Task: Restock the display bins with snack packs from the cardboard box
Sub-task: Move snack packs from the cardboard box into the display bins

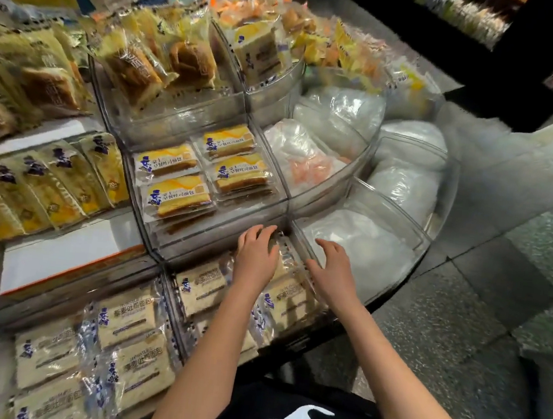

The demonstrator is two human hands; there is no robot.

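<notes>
Store display bins [196, 234] hold yellow and pale bread packs [175, 194].

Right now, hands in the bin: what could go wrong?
1. The left hand and right hand rest on the pale bread packs; pressing down may squash the soft slices.
2. The packs sit crowded in the clear bin; a wrapper might snag or crease against its wall.

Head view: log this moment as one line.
left hand: on pale bread packs, front bin | right hand: open over same bin | cardboard box: not in view
</notes>
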